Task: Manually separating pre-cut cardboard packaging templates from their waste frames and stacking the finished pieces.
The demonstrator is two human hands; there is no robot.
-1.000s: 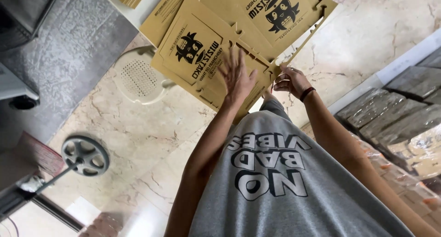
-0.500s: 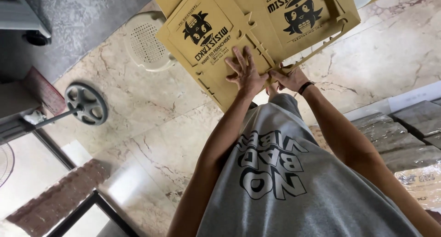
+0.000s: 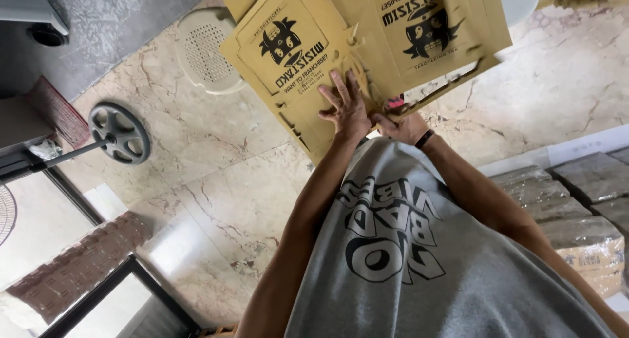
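Observation:
A stack of flat tan die-cut cardboard sheets [image 3: 288,50] with black printed logos lies in front of me over the marble floor. My left hand [image 3: 347,109] presses flat on the near edge of the top sheet, fingers spread. Right beside it, touching, my right hand [image 3: 405,125], with a black band [image 3: 424,139] on the wrist, curls around the same edge. Its fingertips are partly hidden. A small red thing [image 3: 393,103] shows at those fingers; what it is cannot be told. A second printed panel [image 3: 426,30] lies to the right.
A white perforated plastic stool [image 3: 206,46] stands partly under the sheets at the left. A grey weight plate on a bar [image 3: 120,133] lies further left. Wrapped bundles [image 3: 576,200] are stacked at the right. A dark window frame [image 3: 118,292] runs along the bottom left.
The view has swung, so the cardboard and the stool now sit higher and further right. Both hands stay on the sheet's near edge, and the right hand has closed in against the left.

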